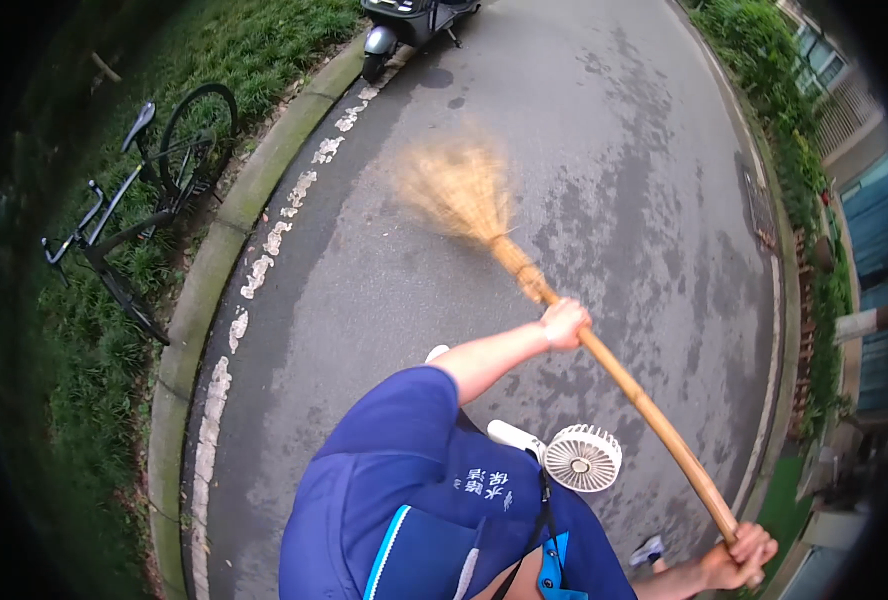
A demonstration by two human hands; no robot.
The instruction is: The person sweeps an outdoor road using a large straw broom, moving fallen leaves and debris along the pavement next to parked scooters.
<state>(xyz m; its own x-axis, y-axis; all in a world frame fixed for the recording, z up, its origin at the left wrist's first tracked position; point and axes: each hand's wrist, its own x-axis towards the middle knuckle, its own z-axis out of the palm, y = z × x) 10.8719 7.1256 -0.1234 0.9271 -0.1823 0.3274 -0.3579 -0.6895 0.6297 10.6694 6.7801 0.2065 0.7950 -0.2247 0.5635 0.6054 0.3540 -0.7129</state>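
A long twig broom (654,413) with a pale wooden handle slants across the view in front of me. My left hand (566,323) is closed round the handle just below the bound neck. Near its end, at the lower right, my right hand (739,557) grips the same handle. The straw-coloured broom head (461,190) is over the grey road, smeared by motion; whether its tips touch the ground I cannot tell. A white handheld fan (582,458) hangs on a black strap against my blue shirt (384,480).
A stone kerb (189,340) edges the asphalt road (364,300) on the left. Beyond it a bicycle (129,200) lies on grass. A parked scooter (404,25) stands at the far kerb. Along the right run bushes (754,60), a drain grate (757,205) and a building.
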